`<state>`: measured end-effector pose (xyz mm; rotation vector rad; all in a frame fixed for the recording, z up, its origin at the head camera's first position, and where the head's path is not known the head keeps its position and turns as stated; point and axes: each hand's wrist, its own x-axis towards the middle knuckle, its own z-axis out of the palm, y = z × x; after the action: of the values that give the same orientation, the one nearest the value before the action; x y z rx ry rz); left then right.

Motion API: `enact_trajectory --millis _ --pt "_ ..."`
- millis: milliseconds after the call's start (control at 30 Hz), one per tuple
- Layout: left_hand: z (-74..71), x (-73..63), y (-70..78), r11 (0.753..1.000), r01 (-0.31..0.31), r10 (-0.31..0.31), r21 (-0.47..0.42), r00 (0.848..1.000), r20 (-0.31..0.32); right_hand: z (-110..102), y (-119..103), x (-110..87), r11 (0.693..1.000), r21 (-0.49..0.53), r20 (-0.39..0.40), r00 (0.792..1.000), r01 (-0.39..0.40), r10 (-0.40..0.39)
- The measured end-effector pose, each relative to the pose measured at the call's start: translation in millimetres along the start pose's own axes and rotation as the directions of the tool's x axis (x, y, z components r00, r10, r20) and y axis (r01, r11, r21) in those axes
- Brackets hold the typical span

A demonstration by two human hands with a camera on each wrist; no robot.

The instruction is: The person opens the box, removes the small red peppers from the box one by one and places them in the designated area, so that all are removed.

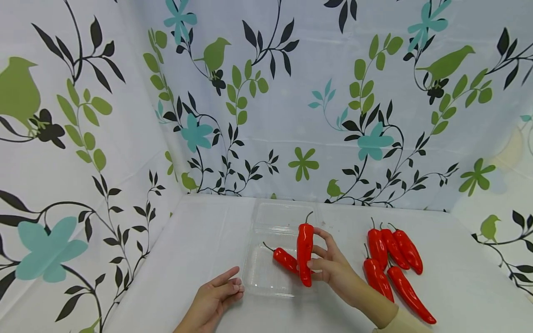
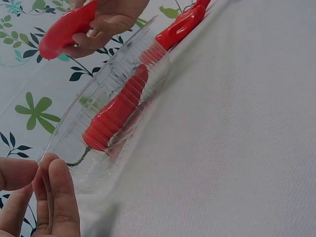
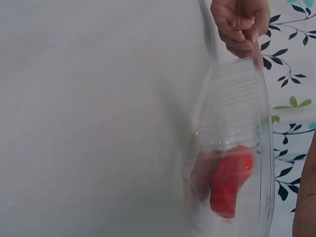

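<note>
- Red chili pepper (image 1: 305, 252) stands nearly upright in my right hand (image 1: 331, 266), stem up, pinched between thumb and curled fingers, and it hangs over the right edge of the clear plastic clamshell tray (image 1: 266, 282).
- Inside that tray lies a second red pepper (image 1: 285, 259), slanted, its stem pointing to the far left; its right end is hidden behind the pepper I hold. From my left wrist it shows through the ribbed tray wall.
- My left hand (image 1: 216, 296) rests at the tray's near left corner, fingers loosely bent with the tips against the rim and nothing gripped.
- The tray's open lid (image 1: 283, 215) lies flat behind it, toward the back wall.
- Five more red peppers (image 1: 391, 266) lie in a loose bunch on the white tablecloth (image 1: 466, 282) to the right of my right hand, apart from the tray.
- Cloth printed with birds and leaves (image 1: 291, 92) hangs round the table on three sides.
</note>
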<state>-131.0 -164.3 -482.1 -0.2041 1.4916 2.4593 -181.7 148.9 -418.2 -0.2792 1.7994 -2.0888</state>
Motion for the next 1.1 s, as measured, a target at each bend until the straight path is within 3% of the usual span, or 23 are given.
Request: enact_trajectory --millis 233,467,800,1100 --pt "-1.1 1.6 -1.3 1.0 -0.004 0.004 0.006 1.0 0.003 -33.2 -1.3 -15.3 0.998 -0.063 -0.061 0.998 0.01 -0.014" --pt "-2.1 2.7 -2.8 1.0 -0.01 0.01 0.007 1.0 0.02 -67.3 -6.0 -30.3 0.977 -0.213 -0.143 0.989 0.01 -0.041" --pt "-4.1 3.4 -4.6 1.0 -0.011 0.011 0.008 1.0 0.017 -126.4 -21.0 -57.7 0.895 -0.443 -0.137 0.983 0.048 -0.121" --pt "-4.1 3.7 -4.8 1.0 -0.017 0.017 0.013 1.0 0.009 -183.2 -21.5 -83.4 0.838 -0.542 -0.159 0.987 -0.061 -0.03"
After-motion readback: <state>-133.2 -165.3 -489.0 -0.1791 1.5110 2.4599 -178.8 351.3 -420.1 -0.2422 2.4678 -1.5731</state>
